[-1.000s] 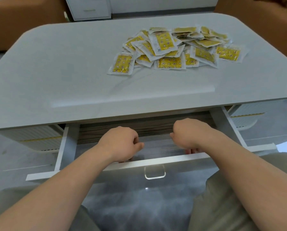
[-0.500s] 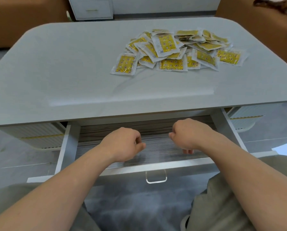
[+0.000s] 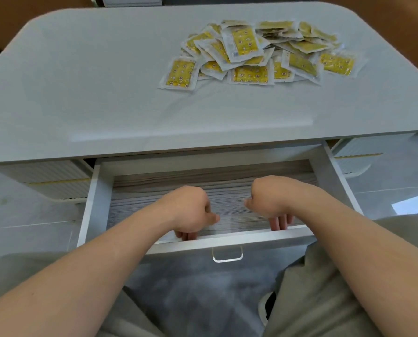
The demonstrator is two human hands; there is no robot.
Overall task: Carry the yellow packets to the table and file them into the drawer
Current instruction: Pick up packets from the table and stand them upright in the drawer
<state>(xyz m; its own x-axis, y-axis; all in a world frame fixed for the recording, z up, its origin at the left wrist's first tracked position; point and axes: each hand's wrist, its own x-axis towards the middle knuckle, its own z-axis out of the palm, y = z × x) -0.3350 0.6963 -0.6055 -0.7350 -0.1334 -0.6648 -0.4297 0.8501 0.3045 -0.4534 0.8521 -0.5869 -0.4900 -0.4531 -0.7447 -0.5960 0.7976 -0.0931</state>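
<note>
Table [image 3: 93, 93] | yellow packets [image 3: 251, 52] heaped, pointing every way | hands: left hand [image 3: 188, 210], right hand [image 3: 271, 198] hooked on drawer [image 3: 227, 242] front

A grey tiled floor [image 3: 21, 229] is seen at 9 and 3 o'clock. Khaki trousers [image 3: 324, 300] fill 5 and 7 o'clock, with a shoe [image 3: 266, 307] glimpsed between them. A white cabinet [image 3: 130, 0] is cut off at 12 o'clock, flanked by brown furniture [image 3: 13, 18] at 10 o'clock.
</note>
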